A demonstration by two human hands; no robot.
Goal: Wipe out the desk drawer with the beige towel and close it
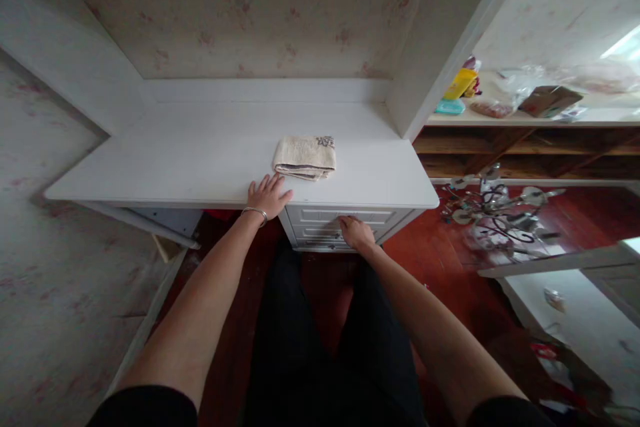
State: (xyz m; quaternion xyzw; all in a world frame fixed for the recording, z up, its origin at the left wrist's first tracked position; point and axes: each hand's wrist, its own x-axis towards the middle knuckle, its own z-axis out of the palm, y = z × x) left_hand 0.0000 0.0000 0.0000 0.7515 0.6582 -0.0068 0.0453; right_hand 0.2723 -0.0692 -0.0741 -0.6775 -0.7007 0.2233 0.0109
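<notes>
My left hand point(267, 198) lies flat with fingers spread on the front edge of a white desk point(215, 153), its fingertips close to a folded towel. The towel point(305, 155) is beige with a dark pattern in one corner. My right hand point(357, 233) is curled at the front of the top drawer point(320, 215), right of the middle. Its fingers close where the drawer's knob sits, and they hide the knob. Lower drawers with small dark knobs show beneath. The top drawer looks closed.
On the right, a low shelf point(530, 119) carries plastic bags and a brown paper bag point(550, 100). A chandelier point(500, 207) lies on the red floor point(425, 267). White furniture point(570, 307) stands at lower right. A papered wall point(50, 213) borders the left.
</notes>
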